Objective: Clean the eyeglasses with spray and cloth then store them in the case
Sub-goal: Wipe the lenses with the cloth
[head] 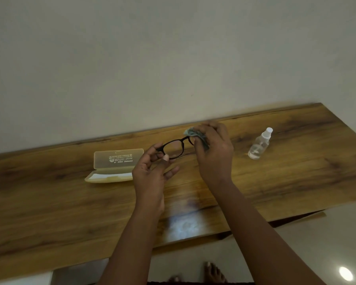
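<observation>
step: wiping. right hand (211, 150) rubs cloth (190, 133) pinched over eyeglasses' (174, 148) right lens
left hand (152, 171): fingertips pinch frame's left end
next: probably other lens, then open case (115, 167) at left

Dim warm indoor light, soft blur, glare on table (183, 223), bright floor (345, 273) reflection, wide-angle bending

open case (113, 166) blocks the left, spray bottle (259, 144) the right; bare table (224, 182) between.

Two bare forearms without sleeves, hands without rings or gloves, bare feet (213, 272) below the table edge
</observation>
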